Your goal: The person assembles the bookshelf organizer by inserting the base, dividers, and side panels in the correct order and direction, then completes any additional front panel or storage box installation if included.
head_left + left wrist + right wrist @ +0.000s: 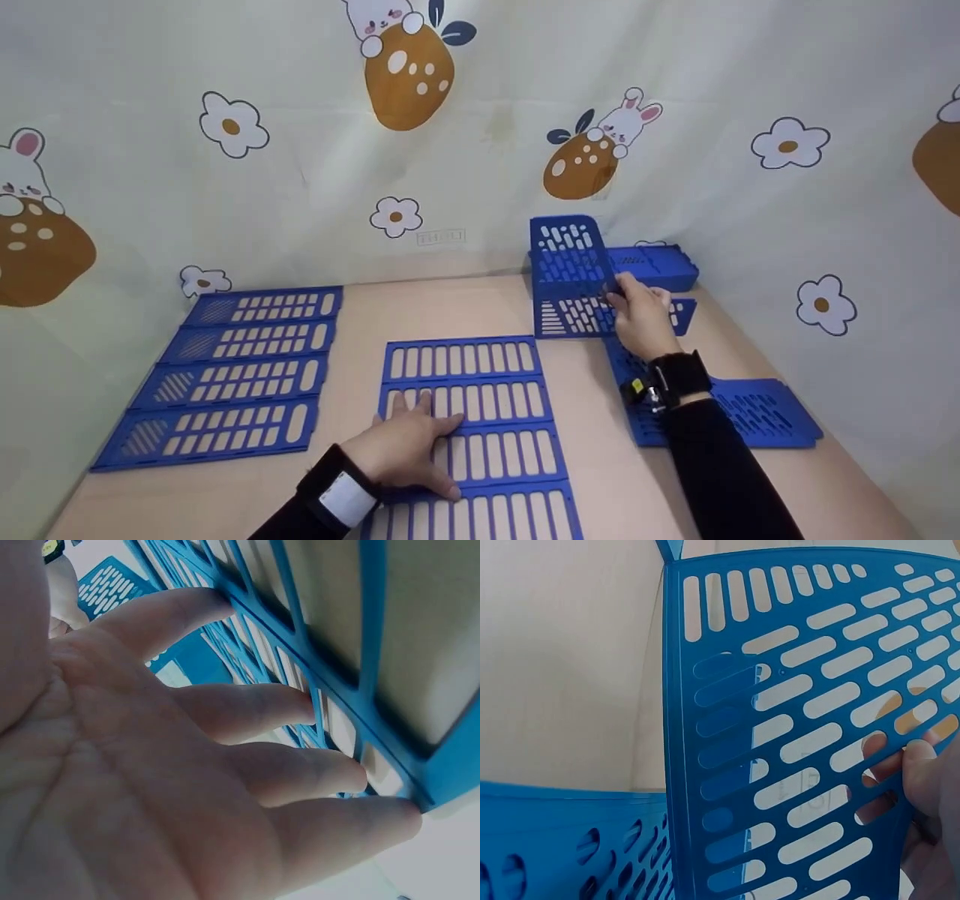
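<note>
My left hand [409, 446] rests with fingers spread on a flat blue slatted panel [471, 425], made of several joined rows. In the left wrist view the fingertips [394, 819] touch its bars. My right hand [643, 315] pinches the edge of a blue perforated panel [568, 225] between thumb and fingers, near its lower right. That panel stands raised, joined along a fold to another perforated section [551, 322] that lies low toward me. The right wrist view shows the raised panel [802, 694] close up, with the thumb on its near face.
At left lies a second flat blue panel [247, 375] with several joined sections. A blue box-like piece [660, 270] sits behind the right hand. Another blue perforated piece [772, 412] lies partly under the right forearm. A patterned cloth [480, 165] hangs behind the table [435, 304].
</note>
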Motion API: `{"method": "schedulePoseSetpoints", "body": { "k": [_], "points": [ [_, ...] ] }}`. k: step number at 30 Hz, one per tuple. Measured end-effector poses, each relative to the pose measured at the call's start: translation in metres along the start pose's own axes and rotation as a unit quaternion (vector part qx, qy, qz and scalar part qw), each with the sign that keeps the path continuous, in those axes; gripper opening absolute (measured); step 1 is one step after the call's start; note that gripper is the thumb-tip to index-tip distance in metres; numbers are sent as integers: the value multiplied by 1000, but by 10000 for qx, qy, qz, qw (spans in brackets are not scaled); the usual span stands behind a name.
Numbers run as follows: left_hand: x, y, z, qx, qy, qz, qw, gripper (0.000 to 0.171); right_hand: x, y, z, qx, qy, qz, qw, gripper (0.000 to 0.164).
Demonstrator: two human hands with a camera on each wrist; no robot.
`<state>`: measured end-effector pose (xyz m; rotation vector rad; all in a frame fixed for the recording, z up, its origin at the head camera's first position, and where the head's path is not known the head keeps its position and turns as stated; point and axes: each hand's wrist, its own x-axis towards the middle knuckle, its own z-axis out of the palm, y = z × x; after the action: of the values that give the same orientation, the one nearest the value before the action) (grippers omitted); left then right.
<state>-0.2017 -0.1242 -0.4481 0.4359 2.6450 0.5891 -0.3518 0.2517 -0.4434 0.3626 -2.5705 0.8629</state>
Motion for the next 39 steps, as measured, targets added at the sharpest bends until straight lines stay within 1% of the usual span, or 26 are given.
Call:
{"method": "schedulePoseSetpoints", "body": {
  "k": [5,9,13,18,20,25,27,30,33,35,37,39],
  "points": [
    [-1,1,-1,0,-14,32,10000,98,0,0,0,90,-76,122,9999,9],
    [-2,1,-1,-51,-52,39,10000,98,0,-1,1,150,-145,59,9998,9],
    [-2,0,-2,-85,-76,57,9999,98,-1,-2,6,215,-127,14,9997,8],
    [-1,0,-1,-135,13,50,9999,98,0,-1,8,393,-120,-86,9991,8],
    [-1,0,0,-139,33,49,9999,98,0,2,7,288,-188,-115,9993,8],
    [0,1,-1,-74,66,-10,10000,98,-3,9,0,-547,-389,-70,9977,9],
    [0,2,0,-19,113,-31,9999,97,-5,11,1,-691,-424,-62,9967,12],
    [0,3,1,48,170,-9,9998,97,-7,9,8,-561,-350,-170,9977,15],
    [1,3,1,4,128,-25,9999,96,-6,2,19,-425,-255,-415,9979,15],
    [1,2,0,-10,82,-49,10000,97,-6,-2,24,-409,-217,-477,9978,14],
    [1,2,1,-7,62,-57,10000,98,-5,-3,25,-426,-198,-520,9975,12],
    [2,2,1,-3,46,-56,10000,99,-3,1,17,-516,-205,-396,9977,6]
  ]
}}
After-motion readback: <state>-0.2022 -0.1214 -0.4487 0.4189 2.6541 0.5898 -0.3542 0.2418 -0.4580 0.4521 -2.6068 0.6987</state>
